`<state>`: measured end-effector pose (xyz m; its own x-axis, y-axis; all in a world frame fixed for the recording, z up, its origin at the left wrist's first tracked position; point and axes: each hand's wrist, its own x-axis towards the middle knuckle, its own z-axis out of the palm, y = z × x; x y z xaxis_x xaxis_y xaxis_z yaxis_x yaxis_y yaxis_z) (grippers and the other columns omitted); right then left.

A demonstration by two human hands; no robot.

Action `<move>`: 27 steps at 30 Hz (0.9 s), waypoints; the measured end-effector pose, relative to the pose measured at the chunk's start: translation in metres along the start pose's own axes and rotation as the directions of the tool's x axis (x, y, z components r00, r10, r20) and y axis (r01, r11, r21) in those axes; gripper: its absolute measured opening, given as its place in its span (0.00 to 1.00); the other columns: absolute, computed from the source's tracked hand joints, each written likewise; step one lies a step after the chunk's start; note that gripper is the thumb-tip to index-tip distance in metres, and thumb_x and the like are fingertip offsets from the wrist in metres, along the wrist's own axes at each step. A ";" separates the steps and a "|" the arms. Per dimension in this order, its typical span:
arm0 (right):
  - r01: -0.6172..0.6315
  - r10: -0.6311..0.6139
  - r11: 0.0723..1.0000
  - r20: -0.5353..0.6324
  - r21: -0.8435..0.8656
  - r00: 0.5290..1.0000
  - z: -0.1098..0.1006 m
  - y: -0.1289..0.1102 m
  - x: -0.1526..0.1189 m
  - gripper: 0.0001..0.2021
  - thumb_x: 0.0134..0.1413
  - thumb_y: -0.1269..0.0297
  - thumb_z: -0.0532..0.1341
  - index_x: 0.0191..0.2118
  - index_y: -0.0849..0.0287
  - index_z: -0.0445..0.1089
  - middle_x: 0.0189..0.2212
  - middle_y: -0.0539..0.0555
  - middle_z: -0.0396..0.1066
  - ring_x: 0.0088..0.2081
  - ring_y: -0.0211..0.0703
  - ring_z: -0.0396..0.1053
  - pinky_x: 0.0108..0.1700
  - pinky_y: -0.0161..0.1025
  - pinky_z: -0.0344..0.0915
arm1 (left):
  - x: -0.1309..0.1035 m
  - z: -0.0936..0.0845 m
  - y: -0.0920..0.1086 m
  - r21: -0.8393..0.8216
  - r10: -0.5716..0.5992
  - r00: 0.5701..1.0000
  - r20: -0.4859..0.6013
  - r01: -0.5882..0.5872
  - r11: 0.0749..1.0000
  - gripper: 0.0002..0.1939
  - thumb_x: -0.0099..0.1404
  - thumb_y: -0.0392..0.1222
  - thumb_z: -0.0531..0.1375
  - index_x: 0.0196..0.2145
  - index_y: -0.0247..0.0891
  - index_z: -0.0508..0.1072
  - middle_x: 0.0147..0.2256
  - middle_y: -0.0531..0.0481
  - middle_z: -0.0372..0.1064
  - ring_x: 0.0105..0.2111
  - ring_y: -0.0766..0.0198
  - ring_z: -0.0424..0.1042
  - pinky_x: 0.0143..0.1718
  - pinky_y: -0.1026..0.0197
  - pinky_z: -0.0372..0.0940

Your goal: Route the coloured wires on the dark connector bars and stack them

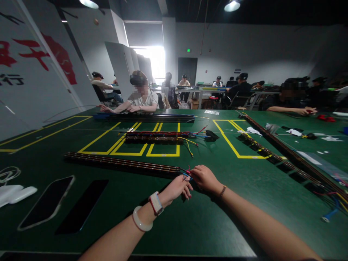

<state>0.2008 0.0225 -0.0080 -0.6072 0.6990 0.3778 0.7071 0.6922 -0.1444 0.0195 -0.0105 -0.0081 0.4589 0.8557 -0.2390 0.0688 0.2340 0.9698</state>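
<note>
Both hands, left hand (178, 187) and right hand (204, 177), pinch thin red and blue wires (187, 173) at the long dark ribbed strip's (122, 163) right end, steadying them on the green tabletop (190, 224).

strip (122, 163) on table (190, 224), wires (186, 173) at its right end

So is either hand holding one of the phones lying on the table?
No. Both the left hand and right hand are at the coloured wires ending the long strip; the phones lie untouched.

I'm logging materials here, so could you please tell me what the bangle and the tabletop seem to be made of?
The bangle on the left wrist looks like polished jade or glass: pale, milky, glossy. The tabletop looks like a matte green mat or laminate, with soft reflections only; which one is unclear.
</note>
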 end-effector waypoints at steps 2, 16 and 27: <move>0.006 -0.006 1.000 0.004 0.003 1.000 0.000 0.000 0.000 0.08 0.62 0.68 0.55 0.36 0.60 0.72 0.29 0.54 0.70 0.32 0.40 0.64 0.36 0.37 0.55 | 0.000 0.000 0.001 -0.003 -0.010 1.000 -0.002 0.010 1.000 0.19 0.67 0.57 0.51 0.35 0.35 0.61 0.29 0.50 0.69 0.21 0.69 0.70 0.22 0.64 0.63; 0.009 -0.009 1.000 -0.009 -0.008 1.000 0.001 0.001 -0.001 0.08 0.62 0.67 0.56 0.36 0.60 0.72 0.30 0.54 0.70 0.32 0.39 0.64 0.36 0.36 0.55 | -0.001 0.000 0.002 -0.007 -0.013 1.000 0.006 0.013 1.000 0.18 0.68 0.55 0.50 0.36 0.35 0.60 0.29 0.50 0.69 0.21 0.70 0.71 0.21 0.66 0.64; 0.007 -0.007 1.000 -0.002 0.002 1.000 0.000 0.000 0.000 0.07 0.61 0.68 0.56 0.36 0.60 0.72 0.30 0.53 0.70 0.32 0.39 0.64 0.37 0.36 0.55 | -0.002 0.000 0.002 -0.031 -0.007 1.000 0.003 0.007 0.999 0.18 0.67 0.56 0.52 0.35 0.35 0.61 0.29 0.50 0.69 0.21 0.69 0.70 0.22 0.66 0.63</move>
<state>0.2011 0.0224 -0.0078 -0.6112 0.6939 0.3807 0.7022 0.6973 -0.1438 0.0187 -0.0113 -0.0061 0.4607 0.8530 -0.2452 0.0440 0.2540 0.9662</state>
